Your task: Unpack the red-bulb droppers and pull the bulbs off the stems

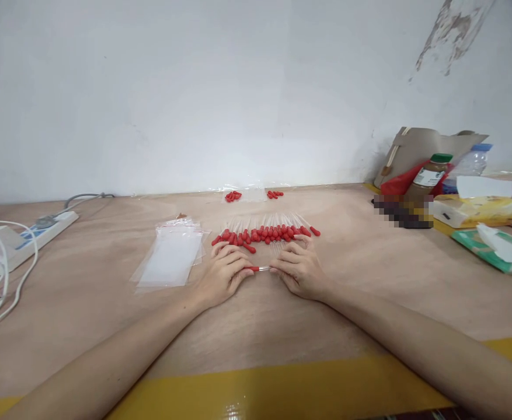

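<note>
My left hand (227, 271) is closed on a red rubber dropper bulb (252, 268), its neck pointing right. My right hand (298, 269) pinches a clear glass dropper tube (263, 268). Bulb and tube lie in one line and meet between my fingertips; how far the tube sits inside the bulb I cannot tell. Just beyond my hands lies a row of droppers (264, 233) with red bulbs toward me and clear tubes pointing at the wall. Several bare glass tubes (277, 248) are beside my right fingers, partly hidden by them.
Clear zip bags (170, 256) are stacked left of my left hand. Loose red bulbs (233, 196) lie on plastic near the wall. A power strip (41, 233) with white cables stands far left. Bottles (431, 175), a grey bag (431, 146) and tissue packs (496, 248) are at right.
</note>
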### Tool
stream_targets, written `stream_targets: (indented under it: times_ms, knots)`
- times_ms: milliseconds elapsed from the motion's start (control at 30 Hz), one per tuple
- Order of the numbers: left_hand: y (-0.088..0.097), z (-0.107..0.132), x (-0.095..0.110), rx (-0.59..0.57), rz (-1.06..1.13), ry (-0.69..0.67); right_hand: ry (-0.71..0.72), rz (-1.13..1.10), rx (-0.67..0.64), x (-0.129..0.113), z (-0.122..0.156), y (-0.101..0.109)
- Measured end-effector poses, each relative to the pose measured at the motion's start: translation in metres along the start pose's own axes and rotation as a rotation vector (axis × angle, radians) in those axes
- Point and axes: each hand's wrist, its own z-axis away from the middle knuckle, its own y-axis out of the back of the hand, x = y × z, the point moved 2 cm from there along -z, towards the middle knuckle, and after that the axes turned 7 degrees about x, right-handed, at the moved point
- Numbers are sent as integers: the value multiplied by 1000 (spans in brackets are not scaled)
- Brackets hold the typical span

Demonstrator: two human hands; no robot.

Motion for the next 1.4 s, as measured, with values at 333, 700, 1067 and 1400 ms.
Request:
stream_targets:
  times_ms: [333,700,1067,1400]
  knots:
    - [6,2,4,-32,-24,-22,30,37,-27,-2,0,4]
    - [8,5,5,-5,-24,-98,69,6,27,-5,4,9]
    - [9,22,-16,140,35,-22,-105,10,47,13,9,20]
    - [28,15,-45,288,-8,494,-269,35,104,15,-9,0]
